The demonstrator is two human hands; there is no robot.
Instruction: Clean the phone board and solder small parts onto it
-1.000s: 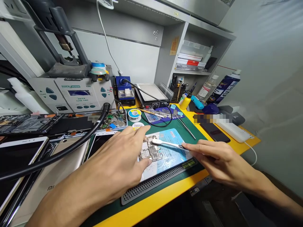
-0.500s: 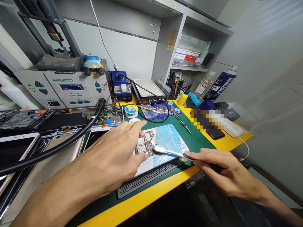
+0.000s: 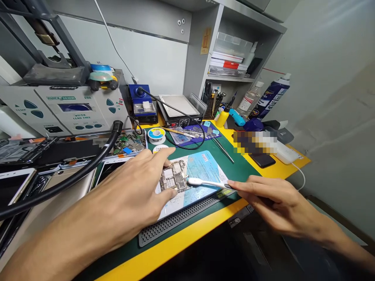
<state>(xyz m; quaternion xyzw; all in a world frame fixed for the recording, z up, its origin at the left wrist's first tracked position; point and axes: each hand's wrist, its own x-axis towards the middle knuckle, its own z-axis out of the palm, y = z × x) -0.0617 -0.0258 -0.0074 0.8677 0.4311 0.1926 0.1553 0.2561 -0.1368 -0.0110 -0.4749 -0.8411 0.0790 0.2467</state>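
A phone circuit board point(image 3: 177, 177) lies on a blue and white printed card point(image 3: 202, 166). My left hand point(image 3: 140, 187) steadies the board, thumb at its near edge and fingers at its left side, covering part of it. In my right hand point(image 3: 272, 199), thumb and fingers pinch the dark part of a toothbrush point(image 3: 208, 183). Its white head is at the board's right edge, bristles facing down and hidden. Below the card is a grey honeycomb-patterned mat point(image 3: 181, 218).
A hot-air station point(image 3: 76, 107) stands back left, its black hose point(image 3: 64, 191) crossing several phones. Behind the card are a solder spool point(image 3: 156, 135), tweezers point(image 3: 222, 149) and a hot plate point(image 3: 181, 111). A bottle point(image 3: 249, 101) and spray can point(image 3: 271, 97) stand at the right.
The view has shifted, moving the bench leftward in the picture. Relative to the board, the toothbrush head has slid slightly right. My left hand keeps its hold.
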